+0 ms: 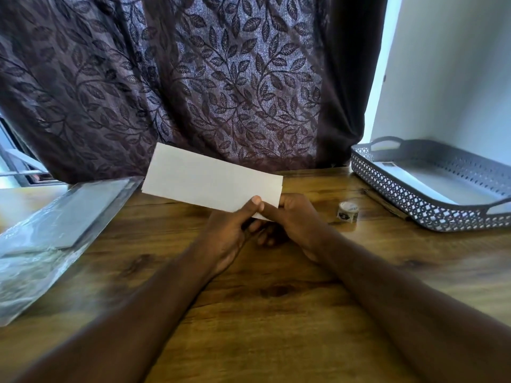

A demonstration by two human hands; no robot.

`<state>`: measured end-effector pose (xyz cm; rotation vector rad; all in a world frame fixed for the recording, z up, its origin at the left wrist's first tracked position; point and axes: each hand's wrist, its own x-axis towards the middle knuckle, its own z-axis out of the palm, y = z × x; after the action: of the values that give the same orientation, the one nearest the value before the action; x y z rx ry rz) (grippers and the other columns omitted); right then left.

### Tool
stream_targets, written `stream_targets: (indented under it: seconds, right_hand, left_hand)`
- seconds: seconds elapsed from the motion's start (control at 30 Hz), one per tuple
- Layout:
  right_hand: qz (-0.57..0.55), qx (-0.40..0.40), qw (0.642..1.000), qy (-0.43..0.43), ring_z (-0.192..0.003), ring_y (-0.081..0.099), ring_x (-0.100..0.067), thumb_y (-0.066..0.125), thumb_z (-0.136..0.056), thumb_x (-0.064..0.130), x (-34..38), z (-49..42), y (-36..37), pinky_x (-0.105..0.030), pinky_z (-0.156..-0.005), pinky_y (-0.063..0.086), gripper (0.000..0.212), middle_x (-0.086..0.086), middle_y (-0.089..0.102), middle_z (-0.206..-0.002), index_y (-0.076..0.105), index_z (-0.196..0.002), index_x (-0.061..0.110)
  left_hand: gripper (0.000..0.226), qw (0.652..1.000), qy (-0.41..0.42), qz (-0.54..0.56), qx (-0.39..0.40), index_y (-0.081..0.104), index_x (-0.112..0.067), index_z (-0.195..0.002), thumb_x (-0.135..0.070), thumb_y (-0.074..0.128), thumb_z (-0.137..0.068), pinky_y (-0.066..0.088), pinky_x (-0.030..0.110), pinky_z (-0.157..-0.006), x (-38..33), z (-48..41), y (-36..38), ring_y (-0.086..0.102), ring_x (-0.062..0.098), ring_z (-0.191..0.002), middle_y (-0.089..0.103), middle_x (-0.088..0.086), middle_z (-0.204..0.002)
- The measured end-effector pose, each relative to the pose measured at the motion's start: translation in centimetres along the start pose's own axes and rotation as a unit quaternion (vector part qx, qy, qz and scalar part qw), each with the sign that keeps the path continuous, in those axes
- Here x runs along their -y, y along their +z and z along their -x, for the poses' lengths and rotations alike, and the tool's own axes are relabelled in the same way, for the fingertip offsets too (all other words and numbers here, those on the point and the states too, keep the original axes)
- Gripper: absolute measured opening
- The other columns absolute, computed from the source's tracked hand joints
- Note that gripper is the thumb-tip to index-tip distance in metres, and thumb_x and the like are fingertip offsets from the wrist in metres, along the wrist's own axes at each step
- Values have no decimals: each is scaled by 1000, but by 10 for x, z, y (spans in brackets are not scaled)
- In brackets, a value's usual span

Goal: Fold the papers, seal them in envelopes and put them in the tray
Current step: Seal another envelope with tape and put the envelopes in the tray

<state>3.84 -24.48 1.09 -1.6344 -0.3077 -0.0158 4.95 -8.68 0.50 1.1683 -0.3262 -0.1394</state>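
Folded paper (pixel 210 179), edge partly behind left hand (pixel 232 233)

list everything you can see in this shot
folded paper: one, white, held above the table's middle
tray: one, grey, perforated, table's far right
flat item: one visible, white, inside the tray
tape roll: one, white with dark print, on table left of tray
plastic packet: one, clear, table's left side
table: one, brown wood
curtain: one, dark, leaf-patterned, behind table
left hand: pinches the paper's near edge
right hand: pinches the same edge
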Motion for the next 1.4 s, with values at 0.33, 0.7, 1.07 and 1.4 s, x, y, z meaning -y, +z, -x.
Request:
stream_targets:
  seconds: [0.33,0.7,1.07,1.4]
  right_hand:
    - [-13,-3,1000,26,-77,76,-30,60,-100,22,1,-5,-16,-34,-65,61,24,-16,78,-90,66,-117,6]
    - [6,29,998,54,-85,77,-31,58,-101,20,-2,-7,-33,-35,-70,63,22,-16,78,-94,63,-119,8]
    - [305,-98,943,95,-44,63,-16,58,-100,33,2,-6,-48,-23,-39,45,22,-6,74,-65,64,-95,12]
    - [574,-144,796,127,-101,62,-31,63,-91,51,7,-2,-40,-41,-76,55,44,-11,64,-113,57,-115,14]
  left_hand:
    - [29,989,8,101,-106,56,-18,-125,-19,61,-97,59,52,-87,-16,-14,-24,70,30,-110,73,13,-119]
    - [31,982,31,83,-166,57,-13,-121,-36,41,-107,63,46,-76,-43,-9,-47,75,25,-98,77,10,-107]
    - [15,898,-26,-416,-142,72,-4,-99,-17,64,-96,58,48,-81,-46,-12,-72,70,31,-87,73,13,-92]
    - [44,694,-30,-698,-171,57,-30,-119,-55,66,-84,32,52,-101,-21,-14,-76,44,33,-126,57,7,-131]
